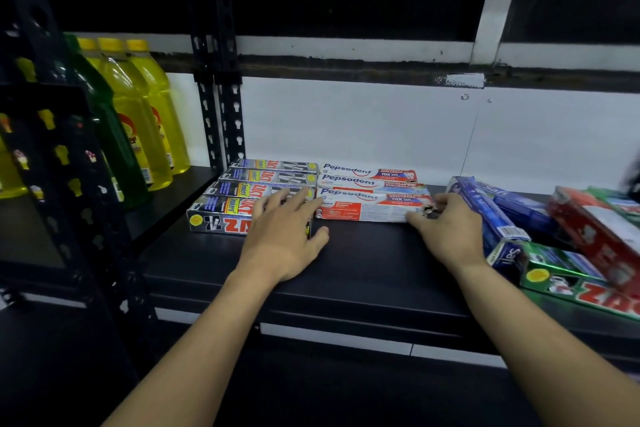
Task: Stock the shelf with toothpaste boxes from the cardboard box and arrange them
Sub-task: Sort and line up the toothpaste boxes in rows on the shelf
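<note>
Three white and red toothpaste boxes (372, 184) lay flat on the black shelf (367, 253), one behind the other, with their long sides running left to right and the last one close to the white wall (346, 121). The front white box (367, 210) had a red panel on its front face and a torn right end. The right hand (446, 229) held this torn end, with the thumb on the front face and the fingers curled over the top. Just beside these, on the left, four black toothpaste boxes (263, 180) lay in the same way, touching or nearly touching the white ones end to end. The left hand (284, 236) rested flat with straight, spread fingers on the right end of the front black box (218, 218), and its fingertips reached the place where the two rows met.

In front of both rows the shelf was bare up to its front edge, and both wrists were above this strip. On the right the room was narrow: a blue box (485, 215) lay slanted just beside the right hand, and a green box (568, 279) and a red box (588, 229) lay crossed over each other in a loose pile near the front edge. On the left the black boxes ended close to a black post (221, 97) with holes. Behind it, in the next section, stood yellow bottles (145, 107) and a green bottle (104, 114).
</note>
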Motion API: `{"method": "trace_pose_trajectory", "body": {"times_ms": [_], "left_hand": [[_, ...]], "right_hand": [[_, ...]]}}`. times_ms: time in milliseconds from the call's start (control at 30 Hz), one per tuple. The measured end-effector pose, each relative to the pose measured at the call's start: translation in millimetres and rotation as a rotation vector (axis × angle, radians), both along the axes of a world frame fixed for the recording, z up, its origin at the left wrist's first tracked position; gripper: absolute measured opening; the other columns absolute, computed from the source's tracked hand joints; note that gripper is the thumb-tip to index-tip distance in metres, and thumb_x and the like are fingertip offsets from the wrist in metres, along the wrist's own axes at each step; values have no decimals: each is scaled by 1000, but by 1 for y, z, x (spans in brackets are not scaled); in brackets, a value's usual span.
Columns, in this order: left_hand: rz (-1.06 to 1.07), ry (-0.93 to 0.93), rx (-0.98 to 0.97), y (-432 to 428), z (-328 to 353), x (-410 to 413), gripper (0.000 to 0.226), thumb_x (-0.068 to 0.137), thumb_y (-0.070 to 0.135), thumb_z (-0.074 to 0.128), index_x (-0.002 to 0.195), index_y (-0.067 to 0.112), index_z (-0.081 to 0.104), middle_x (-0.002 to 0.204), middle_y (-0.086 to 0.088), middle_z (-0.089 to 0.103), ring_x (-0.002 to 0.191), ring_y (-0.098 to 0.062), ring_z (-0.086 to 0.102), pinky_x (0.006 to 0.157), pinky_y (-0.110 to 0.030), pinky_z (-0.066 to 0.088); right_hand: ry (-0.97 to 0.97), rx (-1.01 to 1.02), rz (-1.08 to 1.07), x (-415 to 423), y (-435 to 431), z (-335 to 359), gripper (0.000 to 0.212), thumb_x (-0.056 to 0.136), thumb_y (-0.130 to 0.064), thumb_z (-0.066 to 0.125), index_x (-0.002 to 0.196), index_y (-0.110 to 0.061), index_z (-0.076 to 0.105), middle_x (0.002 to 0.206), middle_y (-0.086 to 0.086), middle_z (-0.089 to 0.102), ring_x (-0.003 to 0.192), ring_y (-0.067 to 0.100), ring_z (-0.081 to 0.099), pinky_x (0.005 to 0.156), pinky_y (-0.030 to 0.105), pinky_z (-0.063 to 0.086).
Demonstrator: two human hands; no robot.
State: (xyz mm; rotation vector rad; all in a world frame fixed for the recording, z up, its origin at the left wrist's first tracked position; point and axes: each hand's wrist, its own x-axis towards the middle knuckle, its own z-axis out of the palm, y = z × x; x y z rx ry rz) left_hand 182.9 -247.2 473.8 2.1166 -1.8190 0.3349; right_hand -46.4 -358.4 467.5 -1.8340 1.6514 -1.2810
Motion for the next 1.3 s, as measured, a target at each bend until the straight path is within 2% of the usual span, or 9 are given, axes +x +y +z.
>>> {"method": "trace_pose_trajectory", "body": {"times_ms": [400, 700, 867, 1000, 1300], "left_hand": [[9, -30, 19, -2, -1, 1, 64, 93, 64, 36, 152, 41, 24, 163, 11, 16, 149, -20, 11, 120, -42, 5], [6, -25, 14, -2, -1, 1, 65, 93, 63, 38, 152, 39, 24, 162, 10, 19, 148, -20, 14, 120, -43, 6], [33, 14, -49, -2, -2, 2, 64, 95, 55, 40, 152, 30, 27, 160, 8, 26, 147, -20, 19, 121, -42, 7], [109, 8, -72, -2, -3, 3, 66, 94, 56, 37, 151, 23, 32, 158, 5, 31, 147, -22, 19, 120, -47, 7], [91, 11, -60, -2, -4, 5, 62, 94, 57, 38, 150, 31, 33, 158, 5, 31, 147, -24, 20, 119, -50, 7]], "right_hand": [[0, 3, -4, -1, 2, 1, 53, 76, -32, 79, 120, -10, 59, 113, 7, 69, 108, 24, 63, 93, 30, 44], [19, -3, -7, 0, 2, 2, 54, 76, -35, 79, 121, -12, 60, 115, 6, 69, 109, 23, 63, 98, 34, 46], [22, -3, -3, 0, 3, 1, 53, 76, -35, 79, 120, -12, 60, 116, 5, 68, 109, 23, 62, 97, 34, 45], [32, 1, -3, 0, 5, 2, 52, 77, -34, 79, 120, -12, 60, 117, 6, 67, 109, 24, 61, 96, 33, 44], [61, -3, 0, 2, 9, 4, 54, 78, -33, 78, 122, -9, 60, 118, 9, 67, 112, 27, 60, 98, 35, 43]]}}
